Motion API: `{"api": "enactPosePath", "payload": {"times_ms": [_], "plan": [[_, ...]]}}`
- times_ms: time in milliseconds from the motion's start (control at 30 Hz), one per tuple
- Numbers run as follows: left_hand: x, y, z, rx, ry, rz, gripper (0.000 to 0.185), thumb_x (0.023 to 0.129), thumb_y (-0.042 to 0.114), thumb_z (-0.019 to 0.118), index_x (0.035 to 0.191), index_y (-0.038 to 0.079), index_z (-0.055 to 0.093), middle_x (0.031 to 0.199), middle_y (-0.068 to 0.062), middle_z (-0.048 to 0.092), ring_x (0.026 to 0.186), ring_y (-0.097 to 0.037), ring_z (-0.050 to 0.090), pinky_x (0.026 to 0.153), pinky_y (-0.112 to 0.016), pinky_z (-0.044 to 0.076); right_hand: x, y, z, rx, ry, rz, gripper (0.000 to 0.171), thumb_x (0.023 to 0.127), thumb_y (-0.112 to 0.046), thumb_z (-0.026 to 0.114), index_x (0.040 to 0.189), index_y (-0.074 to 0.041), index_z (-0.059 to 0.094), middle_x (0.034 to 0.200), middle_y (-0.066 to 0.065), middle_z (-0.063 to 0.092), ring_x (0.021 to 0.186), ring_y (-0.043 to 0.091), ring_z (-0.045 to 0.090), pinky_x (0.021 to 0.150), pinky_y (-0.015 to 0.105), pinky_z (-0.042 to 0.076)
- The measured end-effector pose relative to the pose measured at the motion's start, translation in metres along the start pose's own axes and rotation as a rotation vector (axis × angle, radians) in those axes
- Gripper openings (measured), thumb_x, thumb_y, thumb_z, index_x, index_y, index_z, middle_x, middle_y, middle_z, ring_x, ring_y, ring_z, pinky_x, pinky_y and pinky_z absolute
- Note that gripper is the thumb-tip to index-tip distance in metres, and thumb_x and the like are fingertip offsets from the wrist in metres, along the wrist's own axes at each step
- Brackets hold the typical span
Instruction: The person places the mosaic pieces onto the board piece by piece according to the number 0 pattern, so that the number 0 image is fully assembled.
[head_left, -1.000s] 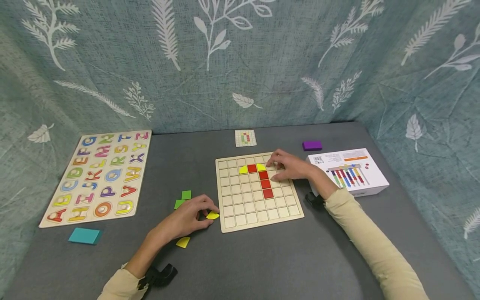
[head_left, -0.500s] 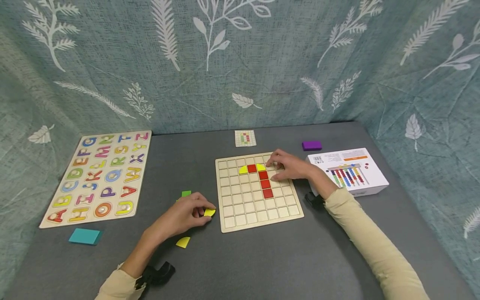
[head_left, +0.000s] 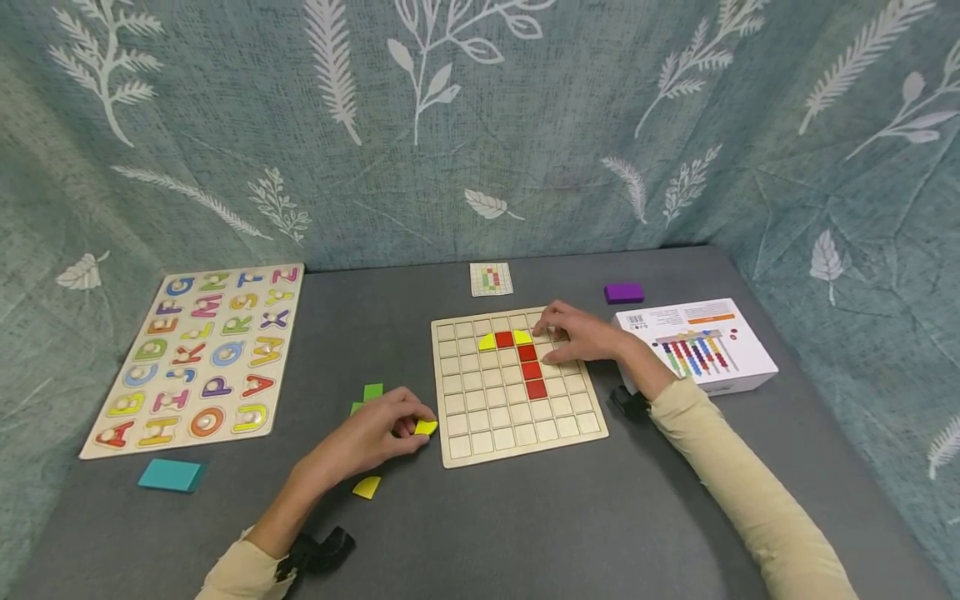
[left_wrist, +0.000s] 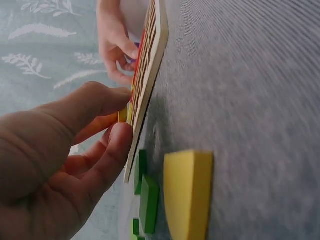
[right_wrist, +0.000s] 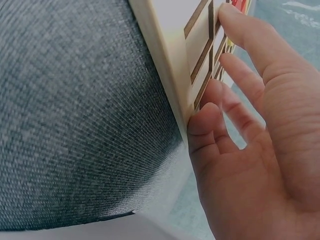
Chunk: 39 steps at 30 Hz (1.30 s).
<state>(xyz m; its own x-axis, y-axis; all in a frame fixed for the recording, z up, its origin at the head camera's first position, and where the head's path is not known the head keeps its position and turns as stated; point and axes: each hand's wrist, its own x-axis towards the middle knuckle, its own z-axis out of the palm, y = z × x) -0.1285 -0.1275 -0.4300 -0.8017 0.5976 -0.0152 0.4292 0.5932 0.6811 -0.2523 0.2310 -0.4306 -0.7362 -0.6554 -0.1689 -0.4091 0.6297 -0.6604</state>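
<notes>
Between thumb and fingers my left hand (head_left: 378, 435) pinches a yellow tile (head_left: 426, 427), just left of the wooden grid board (head_left: 480, 446). My right hand (head_left: 581, 333) rests with its fingertips on the board's upper right squares, holding nothing. Red square tiles (head_left: 531, 371) form a column on the board, with another red one in the row above. Yellow rounded tiles (head_left: 487, 342) flank that upper red tile. On the table below my left hand lies a yellow quarter-round tile (head_left: 367, 487). Green tiles (head_left: 372, 392) lie behind the left hand, partly hidden by it.
A small pattern card (head_left: 491, 279) lies behind the board. An alphabet puzzle board (head_left: 195, 358) and a teal block (head_left: 170, 474) are at the left. A purple block (head_left: 624, 292) and a white box (head_left: 697, 342) stand at the right, the box beside my right forearm.
My left hand drew back slightly left with the yellow tile, then returned right toward the board's edge. The right hand has stayed in place.
</notes>
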Motion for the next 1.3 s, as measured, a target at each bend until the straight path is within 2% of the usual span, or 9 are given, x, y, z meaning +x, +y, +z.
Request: {"api": "enactPosePath", "payload": {"times_ms": [167,400,567,633,733,833,1067,1300], "plan": [[0.014,0.014,0.011,0.031,0.025,0.024,0.020,0.086,0.011,0.072,0.105,0.008,0.069,0.092,-0.001,0.059,0.076,-0.004,0.052,0.068,-0.019,0.046,-0.001,0.001,0.002,0.007,-0.007,0.002,0.039,0.089,-0.020,0.071,0.124,-0.008,0.060,0.126,0.010,0.044,0.101,0.023,0.049,0.090,0.039,0.043],[0.050,0.046,0.033,0.100,0.050,0.121,0.019,0.086,0.012,0.070,0.105,0.009,0.069,0.088,0.000,0.058,0.075,-0.008,0.050,0.066,-0.019,0.042,0.001,0.002,0.001,-0.019,0.026,-0.025,0.038,0.087,-0.019,0.073,0.121,-0.007,0.062,0.124,0.012,0.046,0.100,0.023,0.051,0.090,0.040,0.044],[0.073,0.067,0.045,0.123,-0.009,0.128,0.027,0.088,0.011,0.068,0.115,0.008,0.069,0.097,-0.002,0.062,0.076,-0.009,0.050,0.065,-0.018,0.041,0.001,0.002,0.001,-0.021,0.030,-0.020,0.037,0.087,-0.019,0.072,0.121,-0.007,0.062,0.124,0.012,0.048,0.101,0.024,0.052,0.090,0.041,0.045],[0.080,0.072,0.050,0.119,-0.035,0.136,0.027,0.088,0.009,0.067,0.114,0.008,0.070,0.099,-0.003,0.062,0.076,-0.009,0.050,0.065,-0.019,0.041,0.001,0.002,0.002,-0.021,0.027,-0.013,0.037,0.088,-0.019,0.072,0.121,-0.007,0.062,0.124,0.012,0.047,0.101,0.024,0.052,0.090,0.041,0.045],[0.088,0.077,0.056,0.115,-0.057,0.160,0.023,0.087,0.006,0.066,0.109,0.007,0.069,0.100,-0.002,0.061,0.076,-0.010,0.052,0.065,-0.018,0.042,0.001,0.002,0.002,-0.024,0.024,-0.003,0.037,0.087,-0.018,0.072,0.121,-0.008,0.062,0.125,0.011,0.048,0.102,0.024,0.052,0.091,0.040,0.045],[0.094,0.077,0.062,0.125,-0.046,0.191,0.019,0.086,0.005,0.066,0.105,0.007,0.067,0.099,-0.002,0.060,0.078,-0.009,0.053,0.067,-0.018,0.043,0.001,0.002,0.001,-0.034,0.026,-0.009,0.038,0.087,-0.019,0.073,0.121,-0.008,0.062,0.124,0.011,0.048,0.102,0.023,0.052,0.092,0.040,0.045],[0.102,0.078,0.069,0.135,-0.047,0.164,0.025,0.088,0.007,0.063,0.113,0.009,0.067,0.096,-0.001,0.063,0.081,-0.009,0.050,0.069,-0.021,0.041,0.001,0.001,0.001,-0.053,0.038,-0.017,0.037,0.086,-0.020,0.074,0.119,-0.008,0.063,0.122,0.011,0.049,0.100,0.023,0.053,0.090,0.039,0.045],[0.105,0.078,0.073,0.140,-0.009,0.155,0.026,0.087,0.003,0.060,0.110,0.007,0.072,0.096,-0.002,0.065,0.077,-0.009,0.052,0.064,-0.018,0.042,0.001,0.001,0.001,-0.048,0.036,-0.021,0.037,0.086,-0.019,0.074,0.120,-0.007,0.063,0.123,0.012,0.049,0.101,0.024,0.053,0.091,0.040,0.045]]}}
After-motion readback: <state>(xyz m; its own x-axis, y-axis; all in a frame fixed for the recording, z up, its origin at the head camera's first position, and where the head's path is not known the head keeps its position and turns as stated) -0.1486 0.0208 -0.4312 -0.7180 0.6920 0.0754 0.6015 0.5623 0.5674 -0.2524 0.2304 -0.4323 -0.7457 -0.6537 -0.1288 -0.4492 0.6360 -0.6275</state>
